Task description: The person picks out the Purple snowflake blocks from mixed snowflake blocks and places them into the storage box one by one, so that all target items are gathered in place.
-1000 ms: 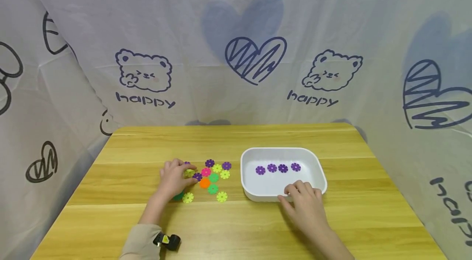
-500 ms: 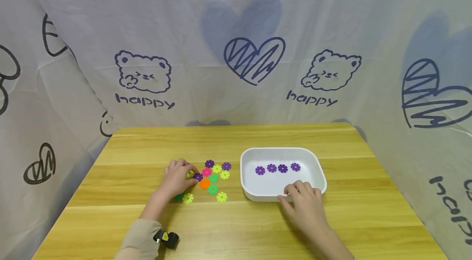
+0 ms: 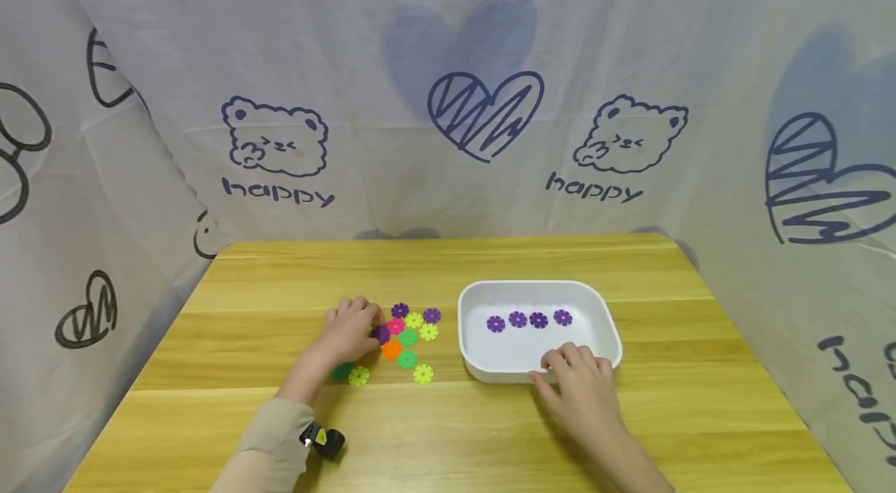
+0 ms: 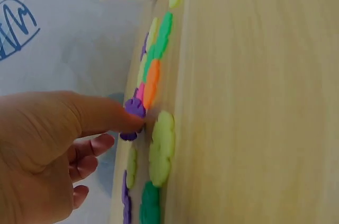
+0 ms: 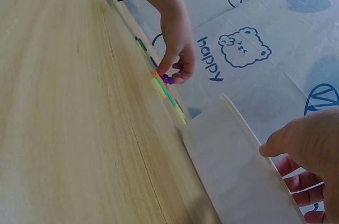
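From the head view, the left hand [image 3: 350, 331] bends over a scatter of thin, notched discs, thumb and fingers brought close together on a purple disc [image 3: 381, 334] at the left side of the group. Around it lie a hot-pink disc [image 3: 396, 326], an orange disc [image 3: 391, 350], two bright green discs [image 3: 407, 359] and several yellow-green discs [image 3: 423, 374], flat and flower-like (petals cut round the edge, like little cogs). The right hand [image 3: 579, 392] holds the near rim of a glossy white tray [image 3: 504, 377], a rounded rectangle with sloping walls; inside, four purple discs [image 3: 518, 319] form a loose row. The wooden table [image 3: 448, 438] has yellowish, streaky grain, and behind it hangs a creased pale cloth [image 3: 378, 166] printed with hearts and bears.

In the left wrist view, the thumb presses on the purple disc, which shows more of its scalloped face than most neighbours; the other fingers curl behind. The pinch is narrow, but whether the disc touches the wood I cannot tell.

In the right wrist view, the right thumb lies outside the tray's smooth, matte-looking wall and the fingers reach over its thin lip, a loose grip. Farther off, the purple disc sits between the left hand's fingertips.
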Demonstrator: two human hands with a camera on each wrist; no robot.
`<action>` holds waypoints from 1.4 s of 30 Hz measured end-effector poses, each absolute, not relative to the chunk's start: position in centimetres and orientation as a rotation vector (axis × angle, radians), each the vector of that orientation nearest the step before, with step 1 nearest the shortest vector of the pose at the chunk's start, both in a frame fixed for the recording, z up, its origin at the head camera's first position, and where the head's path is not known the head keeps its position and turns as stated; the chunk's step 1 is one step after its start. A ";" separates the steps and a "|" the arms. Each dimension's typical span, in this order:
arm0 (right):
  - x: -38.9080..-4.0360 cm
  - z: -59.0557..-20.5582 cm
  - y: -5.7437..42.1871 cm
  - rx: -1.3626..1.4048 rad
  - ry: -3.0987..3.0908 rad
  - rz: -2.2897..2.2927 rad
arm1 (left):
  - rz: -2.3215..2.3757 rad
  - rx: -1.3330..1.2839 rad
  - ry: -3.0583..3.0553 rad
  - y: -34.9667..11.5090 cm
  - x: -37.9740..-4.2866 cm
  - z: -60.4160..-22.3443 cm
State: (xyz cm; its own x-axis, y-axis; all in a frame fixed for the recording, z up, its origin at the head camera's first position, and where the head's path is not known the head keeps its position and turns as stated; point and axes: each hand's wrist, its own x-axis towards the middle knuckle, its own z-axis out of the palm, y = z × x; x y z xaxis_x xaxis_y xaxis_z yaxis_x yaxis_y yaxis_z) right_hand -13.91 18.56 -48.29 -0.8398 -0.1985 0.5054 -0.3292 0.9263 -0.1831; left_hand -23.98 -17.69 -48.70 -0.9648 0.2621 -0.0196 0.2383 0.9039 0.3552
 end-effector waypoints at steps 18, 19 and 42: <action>-14.0 -48.5 18.8 0.357 -2.649 0.376 | 0.581 0.636 3.158 -15.5 -22.8 -44.9; -14.0 -48.5 18.8 0.358 -2.649 0.376 | 0.562 0.667 3.186 -15.2 -22.7 -44.5; -14.2 -48.6 18.8 0.356 -2.637 0.396 | 0.552 1.151 3.347 -6.2 -24.1 -41.9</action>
